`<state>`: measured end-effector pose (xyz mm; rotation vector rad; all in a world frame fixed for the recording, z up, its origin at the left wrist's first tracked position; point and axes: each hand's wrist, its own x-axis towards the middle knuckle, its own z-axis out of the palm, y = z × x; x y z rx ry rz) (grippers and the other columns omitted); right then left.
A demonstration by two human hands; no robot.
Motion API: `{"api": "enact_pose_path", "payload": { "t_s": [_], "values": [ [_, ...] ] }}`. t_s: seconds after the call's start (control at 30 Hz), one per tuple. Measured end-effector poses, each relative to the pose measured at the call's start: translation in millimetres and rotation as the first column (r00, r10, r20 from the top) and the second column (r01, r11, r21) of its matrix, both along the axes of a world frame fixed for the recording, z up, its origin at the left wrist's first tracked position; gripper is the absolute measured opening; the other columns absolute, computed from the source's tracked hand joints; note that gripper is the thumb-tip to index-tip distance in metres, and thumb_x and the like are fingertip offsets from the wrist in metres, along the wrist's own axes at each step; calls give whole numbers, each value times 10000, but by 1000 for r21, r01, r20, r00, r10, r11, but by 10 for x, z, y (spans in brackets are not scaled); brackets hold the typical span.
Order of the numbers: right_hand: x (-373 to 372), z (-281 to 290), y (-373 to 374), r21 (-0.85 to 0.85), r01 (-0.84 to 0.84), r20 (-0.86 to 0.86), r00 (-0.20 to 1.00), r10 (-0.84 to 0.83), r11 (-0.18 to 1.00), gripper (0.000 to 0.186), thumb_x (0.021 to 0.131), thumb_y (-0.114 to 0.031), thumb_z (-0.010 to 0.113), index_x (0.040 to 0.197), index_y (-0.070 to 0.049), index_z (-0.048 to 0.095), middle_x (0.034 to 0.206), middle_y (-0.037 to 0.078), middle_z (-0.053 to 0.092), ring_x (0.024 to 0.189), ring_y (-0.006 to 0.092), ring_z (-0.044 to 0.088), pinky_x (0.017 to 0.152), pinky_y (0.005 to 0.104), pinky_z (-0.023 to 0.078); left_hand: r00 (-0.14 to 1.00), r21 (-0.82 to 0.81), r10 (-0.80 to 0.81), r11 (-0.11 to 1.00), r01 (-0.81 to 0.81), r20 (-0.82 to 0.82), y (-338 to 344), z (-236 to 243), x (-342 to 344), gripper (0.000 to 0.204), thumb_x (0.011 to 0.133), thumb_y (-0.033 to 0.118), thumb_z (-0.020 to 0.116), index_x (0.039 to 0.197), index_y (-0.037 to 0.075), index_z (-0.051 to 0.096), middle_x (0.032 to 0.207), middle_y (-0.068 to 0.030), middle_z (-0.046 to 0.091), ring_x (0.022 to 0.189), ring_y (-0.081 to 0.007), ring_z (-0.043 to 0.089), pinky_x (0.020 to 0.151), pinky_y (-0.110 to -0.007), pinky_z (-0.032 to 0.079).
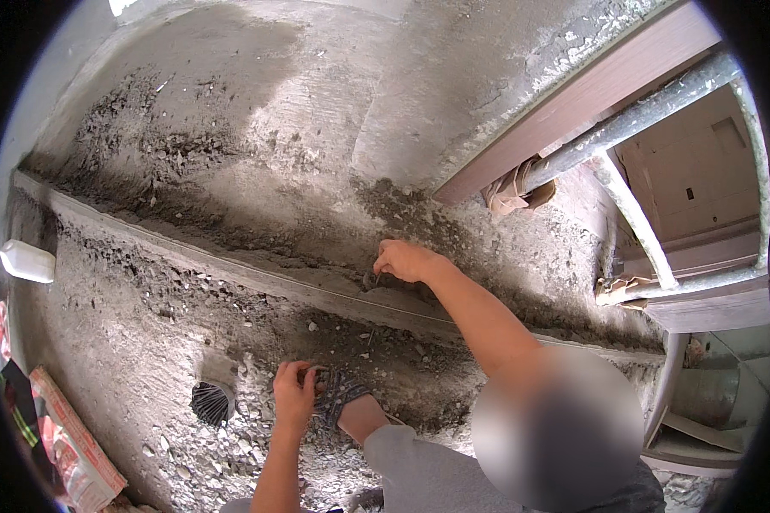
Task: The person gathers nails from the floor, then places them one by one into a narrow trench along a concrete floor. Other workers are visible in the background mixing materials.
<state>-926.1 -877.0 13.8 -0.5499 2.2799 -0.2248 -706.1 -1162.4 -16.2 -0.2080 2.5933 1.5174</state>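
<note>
My right hand [404, 261] reaches over a long narrow strip [188, 250] that crosses the rough ground. Its fingers are closed around what looks like a small trowel [371, 280], mostly hidden by the hand. Wet grey mortar [325, 275] lies along the strip's far side, just below that hand. My left hand [294, 392] is low on the near side, beside my sandalled foot [340, 400]. Its fingers are curled together, and whatever they may hold is too small to make out.
A round dark pipe opening [211, 403] sits among loose gravel [218, 457]. At left are a white plastic container [27, 262] and a red-and-white bag [75, 445]. A metal-pipe frame with cloth-wrapped feet [518, 186] stands at right by a wooden door frame [573, 103].
</note>
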Motion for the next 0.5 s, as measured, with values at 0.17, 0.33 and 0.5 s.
{"api": "enact_pose_path", "payload": {
  "t_s": [0.17,0.33,0.5],
  "values": [
    [-13,-52,-29,-28,-29,8,1000,29,999,259,940,-101,516,1131,-130,688,1189,101,610,1068,324,598,864,453,517,997,-37,28,999,-26,74,-196,33,4,61,807,21,679,847,-12,646,829,-133,566,697,-256,608,635,-363,485],
    [18,-142,-29,-40,-30,-5,1000,30,999,230,918,-93,553,1104,-86,689,1064,127,685,947,333,650,778,447,546,998,22,41,999,-42,50,-211,107,0,75,802,32,691,837,-13,643,817,-122,558,667,-240,596,614,-348,475],
    [136,-331,3,-69,-144,-77,987,139,987,185,908,-109,572,1031,-36,690,961,144,696,891,352,654,738,440,553,999,-20,24,1000,-23,25,-284,-12,176,73,792,30,700,816,-6,641,807,-117,549,647,-228,584,596,-340,463]
  ]
}}
